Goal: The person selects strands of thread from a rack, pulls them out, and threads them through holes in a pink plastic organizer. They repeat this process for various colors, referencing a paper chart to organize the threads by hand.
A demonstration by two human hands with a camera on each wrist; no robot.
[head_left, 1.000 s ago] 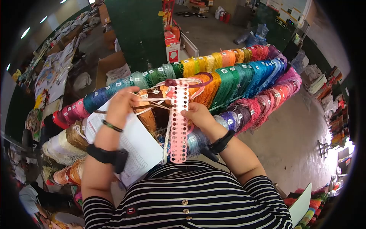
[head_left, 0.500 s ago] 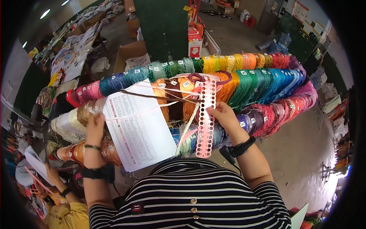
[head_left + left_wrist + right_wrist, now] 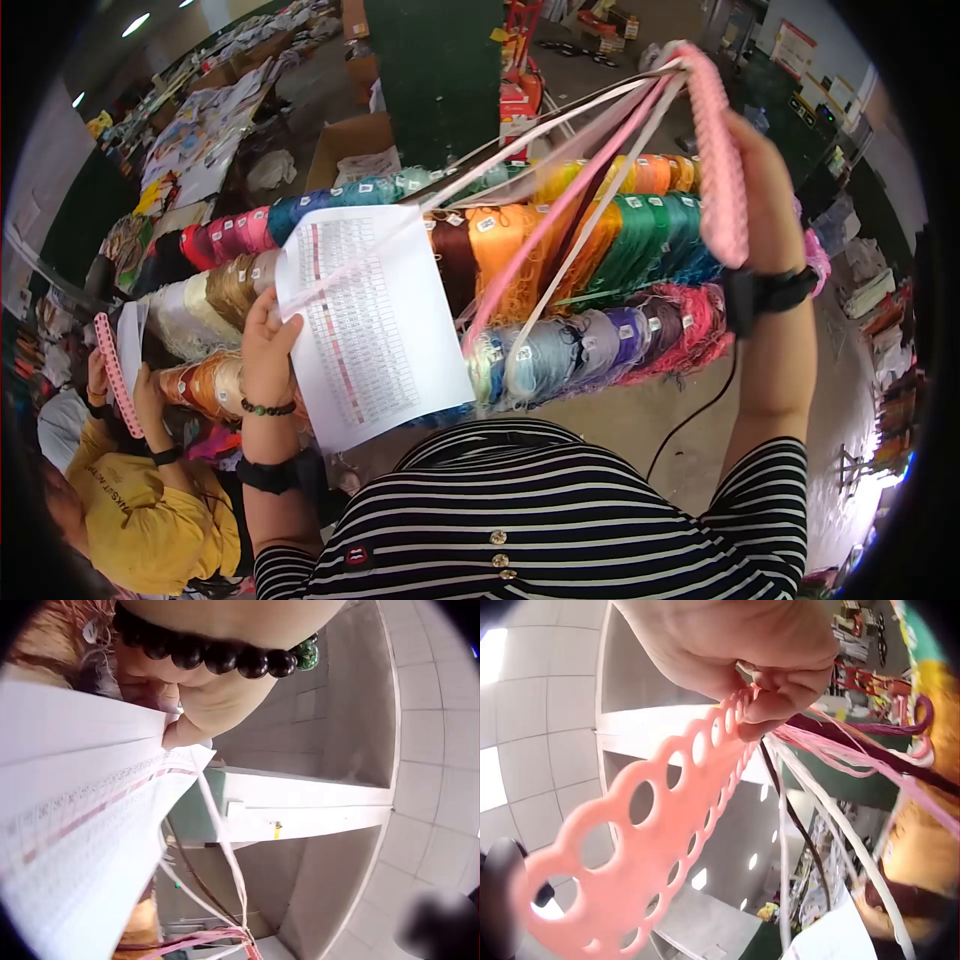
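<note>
My right hand (image 3: pixel 768 205) holds up a pink perforated thread holder (image 3: pixel 718 150) on the right. In the right wrist view its fingers pinch the narrowing far part of the holder (image 3: pixel 682 802), where pink, white and dark threads (image 3: pixel 840 750) hang from it. My left hand (image 3: pixel 268 350) is at the left edge of a printed chart sheet (image 3: pixel 370 400). Its thumb and fingers pinch a pale thread (image 3: pixel 217 814), which stretches over the sheet to the holder. The fingertips overlap the sheet's edge in the left wrist view.
Rows of labelled thread skeins (image 3: pixel 650 235) in many colours lie beneath both hands. At the left, a person in a yellow shirt (image 3: pixel 150 510) holds another pink perforated strip (image 3: pixel 118 380). A green pillar (image 3: pixel 440 90) and a cardboard box (image 3: pixel 345 140) stand beyond the skeins.
My right hand has raised the pink holder up and to the right, tilting it and drawing the threads out long. My left hand moved from the threads at the holder to the sheet's left edge.
</note>
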